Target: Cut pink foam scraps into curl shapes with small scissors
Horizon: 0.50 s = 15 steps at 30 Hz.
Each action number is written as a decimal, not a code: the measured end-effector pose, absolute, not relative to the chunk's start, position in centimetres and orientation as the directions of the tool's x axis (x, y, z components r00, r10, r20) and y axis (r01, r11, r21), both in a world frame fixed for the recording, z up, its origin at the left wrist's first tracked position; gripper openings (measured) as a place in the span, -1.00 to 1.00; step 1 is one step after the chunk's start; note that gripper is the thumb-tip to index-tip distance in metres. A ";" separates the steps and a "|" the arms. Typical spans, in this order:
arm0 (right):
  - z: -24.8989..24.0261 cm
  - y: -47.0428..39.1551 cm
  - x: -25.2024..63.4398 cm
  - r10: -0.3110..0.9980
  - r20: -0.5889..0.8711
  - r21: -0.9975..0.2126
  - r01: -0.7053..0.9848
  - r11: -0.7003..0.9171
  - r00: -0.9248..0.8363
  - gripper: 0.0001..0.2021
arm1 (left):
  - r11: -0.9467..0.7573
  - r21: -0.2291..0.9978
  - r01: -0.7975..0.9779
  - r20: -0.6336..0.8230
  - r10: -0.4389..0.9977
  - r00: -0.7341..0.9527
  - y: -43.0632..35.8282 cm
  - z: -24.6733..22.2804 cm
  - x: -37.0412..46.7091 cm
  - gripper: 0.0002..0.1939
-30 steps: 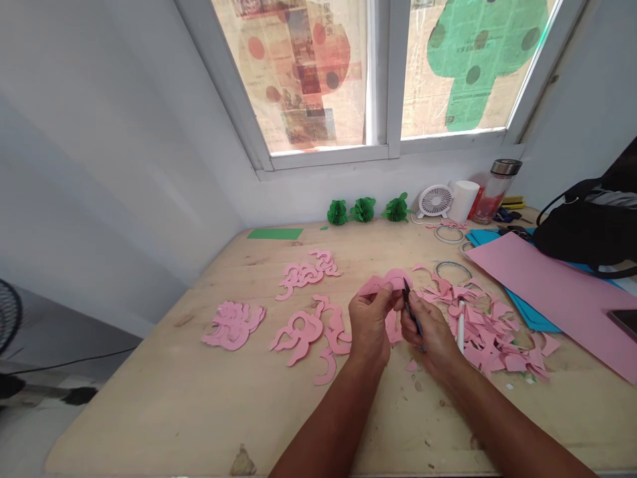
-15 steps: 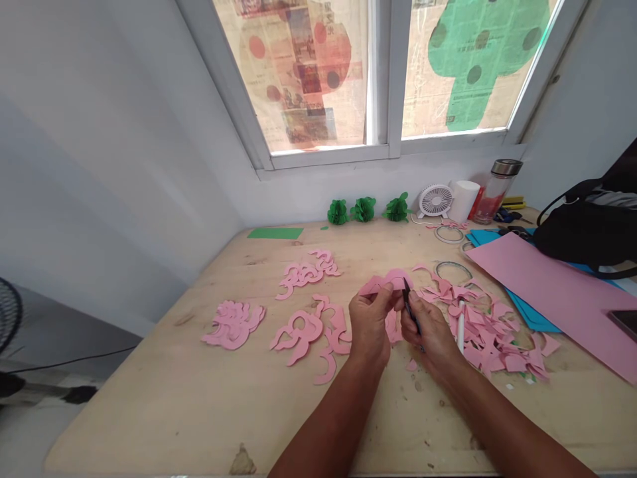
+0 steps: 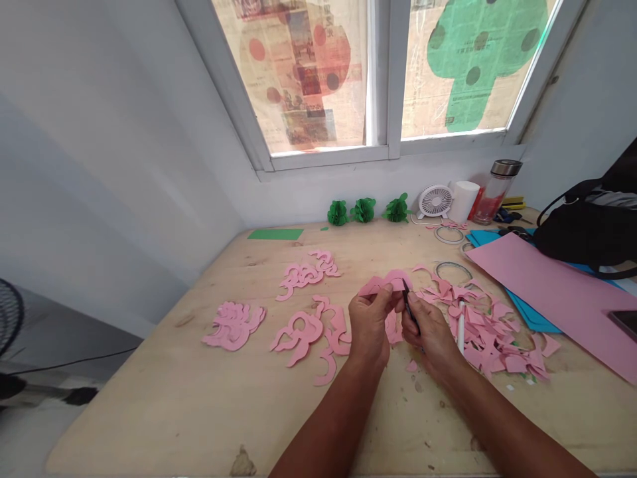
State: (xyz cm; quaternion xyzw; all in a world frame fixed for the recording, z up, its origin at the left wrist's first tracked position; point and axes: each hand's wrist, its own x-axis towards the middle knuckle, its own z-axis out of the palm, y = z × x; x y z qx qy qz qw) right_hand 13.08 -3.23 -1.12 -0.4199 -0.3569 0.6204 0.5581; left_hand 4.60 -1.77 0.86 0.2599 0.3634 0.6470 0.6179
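My left hand (image 3: 371,322) pinches a piece of pink paper (image 3: 397,276) with a curved edge, held above the table. In my right hand (image 3: 428,326) is a dark, thin cutting tool (image 3: 409,302) that looks like scissors; its tip meets the paper, and its handle is largely covered by my fingers. Pink cut-out shapes (image 3: 302,332) with curls lie left of my hands. Farther left is a stack of pink cut-outs (image 3: 236,324), and behind sits another group of curly pink pieces (image 3: 306,273). To the right, pink paper scraps (image 3: 497,332) form a heap.
A white pen-like stick (image 3: 460,328) lies among the scraps. Tape rolls (image 3: 454,264), a pink sheet (image 3: 552,285), blue sheets (image 3: 532,312) and a black bag (image 3: 587,226) are at right. Along the wall stand green paper figures (image 3: 363,210), a small fan (image 3: 436,200) and a glass bottle (image 3: 497,192).
The cutting tool has shifted very slightly at the paper's edge. Both hands stay in nearly the same place, and the things on the table have not moved.
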 end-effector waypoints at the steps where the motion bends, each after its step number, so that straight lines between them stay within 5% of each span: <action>1: -1.2 -3.2 13.1 0.992 -0.124 -0.910 -0.394 -0.125 -0.027 -0.62 | 0.029 0.793 -0.608 -0.112 0.989 -0.098 -1.8 0.9 4.6 -0.80; 15: -1.9 -2.9 13.2 0.990 -0.139 -0.924 -0.358 -0.136 -0.017 -0.63 | 0.064 0.789 -0.611 -0.161 0.981 -0.106 -1.4 0.4 4.2 -0.80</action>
